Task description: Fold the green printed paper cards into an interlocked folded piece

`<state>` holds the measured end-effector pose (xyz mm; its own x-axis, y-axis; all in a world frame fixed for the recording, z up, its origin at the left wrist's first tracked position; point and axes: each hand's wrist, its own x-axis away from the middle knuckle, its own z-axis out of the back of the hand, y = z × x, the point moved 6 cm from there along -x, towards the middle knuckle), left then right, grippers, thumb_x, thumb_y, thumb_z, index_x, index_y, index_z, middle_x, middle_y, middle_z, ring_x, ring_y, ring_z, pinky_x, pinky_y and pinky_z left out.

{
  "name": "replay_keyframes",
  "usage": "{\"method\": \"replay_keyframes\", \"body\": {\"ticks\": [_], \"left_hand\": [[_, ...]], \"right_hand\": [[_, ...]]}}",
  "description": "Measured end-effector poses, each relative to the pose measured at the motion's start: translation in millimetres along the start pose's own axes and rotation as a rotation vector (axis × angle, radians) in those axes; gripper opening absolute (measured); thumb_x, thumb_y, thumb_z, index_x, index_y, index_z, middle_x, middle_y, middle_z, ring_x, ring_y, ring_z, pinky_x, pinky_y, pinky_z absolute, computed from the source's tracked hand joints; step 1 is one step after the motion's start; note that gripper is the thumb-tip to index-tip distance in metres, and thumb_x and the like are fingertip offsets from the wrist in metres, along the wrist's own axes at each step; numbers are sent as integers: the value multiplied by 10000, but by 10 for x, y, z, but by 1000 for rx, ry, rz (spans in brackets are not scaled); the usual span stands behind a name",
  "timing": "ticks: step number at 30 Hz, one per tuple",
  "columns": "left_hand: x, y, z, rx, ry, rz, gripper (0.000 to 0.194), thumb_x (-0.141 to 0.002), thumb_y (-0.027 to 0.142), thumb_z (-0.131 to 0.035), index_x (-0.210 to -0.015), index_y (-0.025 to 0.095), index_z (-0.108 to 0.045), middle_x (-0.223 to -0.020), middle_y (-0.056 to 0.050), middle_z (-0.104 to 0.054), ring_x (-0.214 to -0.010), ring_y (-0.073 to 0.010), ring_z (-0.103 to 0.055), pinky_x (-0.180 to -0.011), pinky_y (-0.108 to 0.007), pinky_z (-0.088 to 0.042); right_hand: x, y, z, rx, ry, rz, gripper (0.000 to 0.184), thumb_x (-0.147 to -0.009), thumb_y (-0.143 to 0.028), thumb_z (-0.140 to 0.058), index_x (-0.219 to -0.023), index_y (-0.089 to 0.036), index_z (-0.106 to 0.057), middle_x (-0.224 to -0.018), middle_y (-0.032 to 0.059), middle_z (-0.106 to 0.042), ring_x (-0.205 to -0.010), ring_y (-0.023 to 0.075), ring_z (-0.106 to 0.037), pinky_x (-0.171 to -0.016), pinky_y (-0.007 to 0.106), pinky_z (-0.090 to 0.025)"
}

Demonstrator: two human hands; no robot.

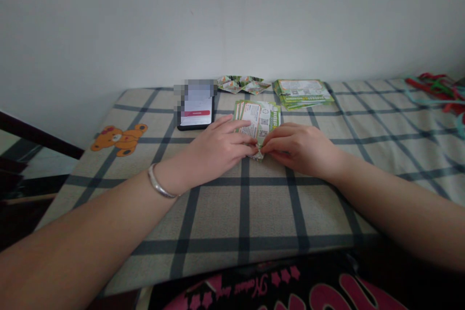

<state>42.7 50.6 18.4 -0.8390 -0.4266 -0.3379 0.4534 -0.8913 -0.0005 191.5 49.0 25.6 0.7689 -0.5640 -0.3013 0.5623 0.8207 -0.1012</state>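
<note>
A small folded paper (259, 155) sits at the near edge of a pile of green and white printed leaflets (254, 112). My left hand (223, 150), with a silver bangle at the wrist, reaches over the pile's left side. Its upper fingers lie across the leaflets while the lower ones press on the folded paper. From the right, my right hand (300, 147) pinches the same paper between thumb and fingers. The fingertips nearly meet, and they cover part of the paper.
Behind the hands stand a phone (196, 106) with a lit screen, folded paper pieces (243, 84) and a second leaflet stack (303, 92). Red and green ribbons (441, 89) lie at far right. A bear sticker (119, 139) marks the checked tablecloth (214, 213). A wall rises behind.
</note>
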Motion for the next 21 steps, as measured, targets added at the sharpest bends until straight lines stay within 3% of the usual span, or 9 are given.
{"method": "replay_keyframes", "body": {"ticks": [9, 21], "left_hand": [[-8, 15, 18, -13, 2, -30, 251, -932, 149, -533, -1085, 248, -705, -1201, -22, -697, -1325, -278, -485, -1112, -537, -371], [-11, -5, 21, 45, 40, -38, 258, -902, 125, -550, -1068, 231, -718, -1172, -28, -706, -1299, -257, -516, -1105, -491, -424]], "right_hand": [[25, -116, -4, 56, -58, 72, 210, -931, -209, -533, -1036, -226, -714, -990, 45, -713, -873, 180, -644, -729, 303, -440], [22, -244, -19, 232, -142, 159, 192, -950, -205, -503, -939, -202, -695, -953, 44, -717, -863, 185, -620, -676, 321, -404]]}}
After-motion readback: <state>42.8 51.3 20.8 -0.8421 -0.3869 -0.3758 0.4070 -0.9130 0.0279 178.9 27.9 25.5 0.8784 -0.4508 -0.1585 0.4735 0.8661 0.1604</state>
